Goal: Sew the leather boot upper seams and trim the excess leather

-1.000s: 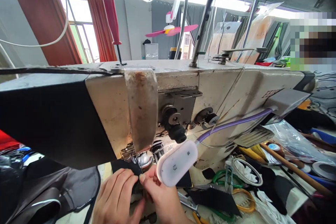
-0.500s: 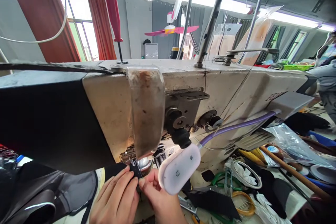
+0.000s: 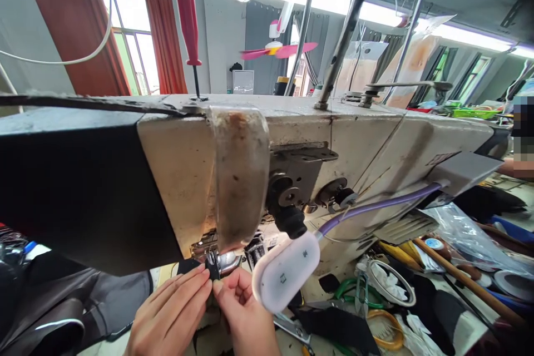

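Observation:
A narrow black fabric strip (image 3: 212, 268) lies under the needle area of a worn, cream sewing machine (image 3: 175, 178). My left hand (image 3: 171, 311) comes at it from the left, fingers close together and fingertips pressed on the strip; its thumb is hidden. On the near right side, my right hand (image 3: 248, 311) pinches the strip's edge between thumb and forefinger. The metal presser parts (image 3: 228, 261) sit just beyond my fingertips. A white oval lamp (image 3: 287, 272) on a purple flexible neck hangs over my right hand and hides part of it.
Dark padded fabric (image 3: 104, 300) lies to the left. Right of the machine are green-handled scissors (image 3: 350, 289), a yellow tape ring (image 3: 386, 329), a wooden stick (image 3: 467, 278) and plastic wrapping. A red screwdriver (image 3: 187, 16) stands upright on top. Part of another person shows at far right.
Both hands have shifted slightly left and down in the picture, and my left fingers look straighter. The strip stays between them. The view has turned a little, moving the machine rightward.

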`<state>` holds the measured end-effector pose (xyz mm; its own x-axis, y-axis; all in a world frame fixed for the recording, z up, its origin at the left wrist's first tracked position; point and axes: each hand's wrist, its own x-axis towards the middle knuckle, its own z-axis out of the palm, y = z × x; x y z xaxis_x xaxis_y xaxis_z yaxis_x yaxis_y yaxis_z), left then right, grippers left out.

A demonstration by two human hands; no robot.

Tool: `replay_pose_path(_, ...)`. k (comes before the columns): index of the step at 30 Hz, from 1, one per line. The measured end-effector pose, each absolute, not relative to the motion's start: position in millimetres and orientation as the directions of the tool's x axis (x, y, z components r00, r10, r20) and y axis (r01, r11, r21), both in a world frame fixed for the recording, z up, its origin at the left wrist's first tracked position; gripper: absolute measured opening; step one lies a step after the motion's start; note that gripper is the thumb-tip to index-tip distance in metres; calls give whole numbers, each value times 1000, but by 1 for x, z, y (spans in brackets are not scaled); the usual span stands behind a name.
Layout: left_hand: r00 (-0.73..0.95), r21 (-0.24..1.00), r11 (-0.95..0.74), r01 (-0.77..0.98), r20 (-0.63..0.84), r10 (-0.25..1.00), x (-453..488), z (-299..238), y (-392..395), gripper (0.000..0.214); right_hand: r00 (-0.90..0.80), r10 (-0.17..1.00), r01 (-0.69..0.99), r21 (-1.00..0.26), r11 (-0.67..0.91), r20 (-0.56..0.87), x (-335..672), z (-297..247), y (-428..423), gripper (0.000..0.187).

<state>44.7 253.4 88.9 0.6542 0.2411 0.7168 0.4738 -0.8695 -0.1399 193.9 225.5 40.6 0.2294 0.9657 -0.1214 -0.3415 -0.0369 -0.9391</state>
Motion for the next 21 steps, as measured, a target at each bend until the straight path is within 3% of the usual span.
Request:
replay_pose_path(6, 701, -138, -919, 370, 691, 179, 39, 92, 265, 29, 321, 939, -399, -917, 12, -127, 177, 47, 239, 63)
replay_pose_path(13, 730, -173, -919, 355, 665, 158, 34, 97, 277, 29, 228, 943, -501, -860, -101, -243, 185, 55, 218, 66)
replay_pose_path(21, 740, -99, -937, 336, 643, 197, 29, 92, 295, 31, 132, 971, -375, -916, -138, -201, 218, 35, 198, 62)
